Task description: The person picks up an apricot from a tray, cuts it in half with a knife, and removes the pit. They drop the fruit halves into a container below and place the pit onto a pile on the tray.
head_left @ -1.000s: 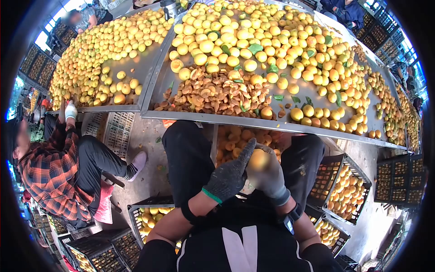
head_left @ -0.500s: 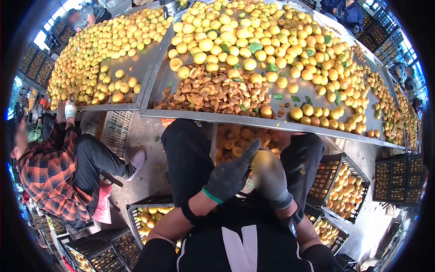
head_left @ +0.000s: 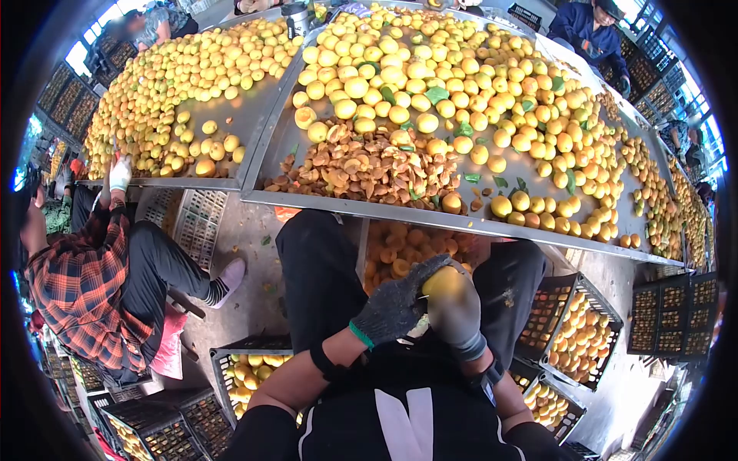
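Note:
My right hand [head_left: 457,316], in a grey glove and partly blurred, is closed round a yellow apricot [head_left: 446,283] above my lap. Against the fruit's left side is my left hand [head_left: 390,306], in a dark grey knitted glove with a green cuff. Its fingers are curled, and a thin pale edge shows between it and the apricot; what it grips is hidden. Below the table edge, between my knees, sits a container of orange apricot pieces [head_left: 400,250]. On the metal table [head_left: 330,206] ahead lie a brown pile of pits or scraps [head_left: 377,165] and many whole apricots [head_left: 419,73].
Black crates of apricots stand at my right [head_left: 584,330] and left [head_left: 257,373]. A person in a plaid shirt [head_left: 84,280] sits to my left by another fruit-covered table [head_left: 215,183]. A person in dark blue [head_left: 588,34] is across the table.
My left fingers, raised upright before, now bend over toward the top of the apricot. More of the fruit shows above my right hand. The view has shifted slightly.

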The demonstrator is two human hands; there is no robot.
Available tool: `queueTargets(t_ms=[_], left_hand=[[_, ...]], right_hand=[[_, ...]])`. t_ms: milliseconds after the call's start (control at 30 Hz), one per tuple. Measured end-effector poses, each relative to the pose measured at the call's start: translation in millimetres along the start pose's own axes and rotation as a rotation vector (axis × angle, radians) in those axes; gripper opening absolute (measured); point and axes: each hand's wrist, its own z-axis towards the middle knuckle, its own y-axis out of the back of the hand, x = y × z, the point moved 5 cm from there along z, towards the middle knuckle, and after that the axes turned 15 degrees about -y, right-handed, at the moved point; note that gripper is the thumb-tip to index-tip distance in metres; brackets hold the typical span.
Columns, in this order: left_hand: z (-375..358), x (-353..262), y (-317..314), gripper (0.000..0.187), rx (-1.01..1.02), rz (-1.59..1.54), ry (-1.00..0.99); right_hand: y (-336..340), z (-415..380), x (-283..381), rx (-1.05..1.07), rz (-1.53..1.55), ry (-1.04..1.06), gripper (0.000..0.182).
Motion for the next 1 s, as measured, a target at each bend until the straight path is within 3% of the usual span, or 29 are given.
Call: queueTargets(t_ms=[167,233,300,333,433,500,633,933,1000], left_hand=[[2,18,-3,0.072,-0.058,-0.003,-0.060],[6,9,2,0.072,-0.056,0.074,-0.050],[7,1,5,0.072,0.192,0.230,0.238],[7,2,6,0.072,0.192,0.229,0.237],[2,6,1,0.073,0.237,0.098,0.210],[3,-4,1,0.071,0.014,-0.045,-0.059],[0,0,-4,0.068,-0.010,-0.108,-0.011],[3,19,-10,0.065,-0.056,-0.276,-0.041],[4,20,-9,0.070,-0.131,-0.156,-0.218]], right_hand=[[2,11,9,-0.072,-0.008,-0.085,0.053],[3,9,12,-0.095,-0.346,-0.151,0.047],[1,7,13,-0.112,-0.352,-0.161,0.046],[-1,6,14,-0.126,-0.360,-0.167,0.045],[-12,-2,21,-0.156,-0.253,-0.161,0.047],[-14,-4,22,-0.137,-0.211,-0.103,0.048],[-12,-4,23,-0.093,-0.163,-0.009,0.052],[-3,1,7,-0.040,-0.073,-0.006,0.049],[6,3,-5,-0.071,-0.062,-0.045,0.048]])
